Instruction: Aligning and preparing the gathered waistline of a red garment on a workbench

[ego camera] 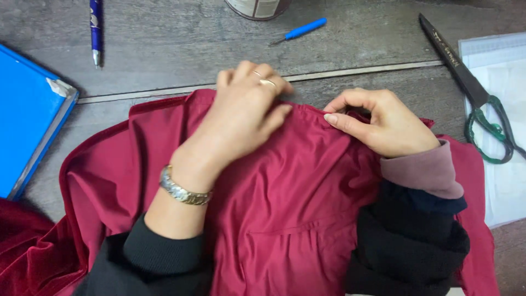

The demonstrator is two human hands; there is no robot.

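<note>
Fingers [274,118] of left hand [244,118]: extended, close together, pressed flat on crimson garment [285,203] near its far edge; nothing gripped. Wristwatch [183,192] on left wrist. Right hand [383,123]: thumb and forefinger curled together, pinching far hem of garment just beside left fingertips. Garment: spread across wooden tabletop [181,41] at near-centre, velvet portion bunched toward near-left corner. Blue folder [27,115]: at left edge. Blue pen [96,30]: near far edge, left of centre. Blue-handled seam ripper [301,30] and round tin [257,6]: at far edge, centre. Green-handled scissors [471,93]: toward right edge, handles resting on white sheet [507,131].
</note>
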